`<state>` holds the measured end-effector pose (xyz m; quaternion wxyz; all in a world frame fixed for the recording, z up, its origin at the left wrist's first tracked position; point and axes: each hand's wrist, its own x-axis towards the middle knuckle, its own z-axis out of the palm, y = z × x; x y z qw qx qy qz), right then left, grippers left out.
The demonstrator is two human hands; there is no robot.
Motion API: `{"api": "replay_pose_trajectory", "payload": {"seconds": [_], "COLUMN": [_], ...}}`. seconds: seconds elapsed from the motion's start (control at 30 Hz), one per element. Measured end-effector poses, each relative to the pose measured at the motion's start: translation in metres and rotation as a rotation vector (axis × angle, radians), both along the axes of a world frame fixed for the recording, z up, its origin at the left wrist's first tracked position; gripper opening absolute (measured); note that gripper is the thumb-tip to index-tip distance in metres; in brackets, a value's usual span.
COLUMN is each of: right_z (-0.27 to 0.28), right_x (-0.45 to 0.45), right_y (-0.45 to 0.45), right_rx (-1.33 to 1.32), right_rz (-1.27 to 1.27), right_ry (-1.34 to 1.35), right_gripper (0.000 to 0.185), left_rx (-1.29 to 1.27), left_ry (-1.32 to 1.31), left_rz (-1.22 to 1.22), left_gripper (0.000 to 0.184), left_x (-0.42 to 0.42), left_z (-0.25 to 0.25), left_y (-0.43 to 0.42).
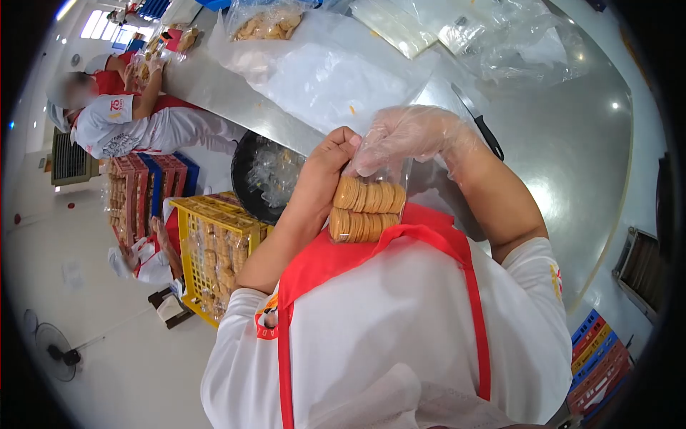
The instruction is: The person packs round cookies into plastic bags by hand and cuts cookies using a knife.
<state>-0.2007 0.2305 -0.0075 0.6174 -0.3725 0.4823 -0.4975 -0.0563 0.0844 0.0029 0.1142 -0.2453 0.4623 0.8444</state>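
Observation:
Close in front of my red apron (314,264) hangs a clear plastic bag of round biscuits (368,207), stacked on edge in two rows. My left hand (330,159) is bare, its thumb and fingers closed on the bag's upper left edge. My right hand (411,136), in a clear plastic glove, has its fingers bent at the bag's upper part, gripping it; some fingertips are hidden. Just beyond my right wrist lies a knife (488,137) with a black handle on the steel table (564,164).
Plastic sheeting (321,79) and empty clear bags (500,43) lie across the table, with a larger bag of biscuits (268,27) farther off. To the left stand a black tub (243,171) of plastic and a yellow crate (187,250) of packed biscuits. Co-workers (128,129) stand farther left.

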Motion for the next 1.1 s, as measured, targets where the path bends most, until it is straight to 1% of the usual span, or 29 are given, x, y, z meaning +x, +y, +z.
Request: {"api": "replay_pose_trajectory", "payload": {"seconds": [0.07,0.13,0.23,0.27,0.3,0.33,0.37,0.4,0.43,0.47,0.53,0.57,0.67,0.7,0.77,0.8,0.87,0.93,0.97,1.0,1.03,1.1], "right_z": [0.000,-0.002,0.021,0.026,0.031,0.037,0.029,0.028,0.036,0.042,0.053,0.057,0.063,0.066,0.080,0.086,0.101,0.105,0.097,0.091,0.092,0.090], "right_x": [-0.006,-0.010,-0.024,-0.026,-0.029,-0.033,-0.032,-0.022,0.000,0.006,0.033,0.046,0.088,0.103,0.138,0.152,0.184,0.227,0.254,0.281,0.311,0.366], "right_y": [0.013,0.024,0.043,0.049,0.056,0.063,0.062,0.060,0.054,0.052,0.034,0.024,-0.008,-0.019,-0.040,-0.053,-0.079,-0.108,-0.125,-0.137,-0.142,-0.150], "right_rx": [0.003,0.004,0.121,0.141,0.161,0.181,0.130,0.092,0.050,0.007,0.015,0.021,0.094,0.059,-0.015,-0.107,-0.297,-0.412,-0.501,-0.581,-0.560,-0.429], "right_rz": [-0.001,-0.021,-0.096,-0.134,-0.177,-0.221,-0.289,-0.308,-0.319,-0.319,-0.301,-0.281,-0.169,-0.155,-0.119,-0.014,0.196,0.400,0.494,0.581,0.584,0.637], "right_ry": [-0.015,-0.037,0.176,0.203,0.238,0.277,0.244,0.201,0.172,0.131,0.168,0.180,0.339,0.380,0.461,0.482,0.506,0.361,0.269,0.168,0.178,0.156], "right_gripper": [0.049,0.047,0.048,0.049,0.051,0.052,0.058,0.060,0.062,0.064,0.066,0.068,0.060,0.055,0.044,0.038,0.026,0.017,0.017,0.017,0.021,0.022], "left_rx": [0.025,0.023,0.038,0.045,-0.003,-0.158,-0.314,-0.472,-0.625,-0.664,-0.744,-0.646,-0.589,-0.496,-0.185,-0.026,0.235,0.485,0.526,0.425,0.330,0.162], "left_ry": [0.041,0.001,0.004,0.020,0.118,0.209,0.296,0.382,0.413,0.368,0.263,0.234,0.286,0.319,0.331,0.349,0.380,0.417,0.464,0.403,0.329,0.208], "left_rz": [-0.007,0.013,0.062,0.079,0.042,-0.006,-0.051,-0.089,-0.129,-0.108,-0.040,0.013,0.177,0.214,0.380,0.462,0.534,0.598,0.617,0.696,0.769,0.876], "left_gripper": [0.018,0.020,0.023,0.025,0.035,0.038,0.042,0.047,0.057,0.055,0.052,0.048,0.041,0.035,0.033,0.031,0.035,0.039,0.044,0.048,0.052,0.057], "left_x": [-0.008,-0.014,-0.020,-0.020,-0.011,-0.006,0.003,0.016,0.039,0.045,0.071,0.083,0.139,0.158,0.208,0.232,0.281,0.331,0.357,0.382,0.404,0.450], "left_z": [-0.011,-0.012,-0.013,-0.014,-0.022,-0.014,-0.004,0.004,0.017,0.023,0.032,0.030,0.016,0.013,-0.001,-0.007,-0.007,-0.009,-0.023,-0.025,-0.021,-0.008], "left_y": [0.009,0.019,0.027,0.028,0.020,0.022,0.024,0.025,0.024,0.027,0.022,0.015,-0.003,-0.007,-0.016,-0.017,-0.013,-0.002,0.003,0.010,0.019,0.037]}}
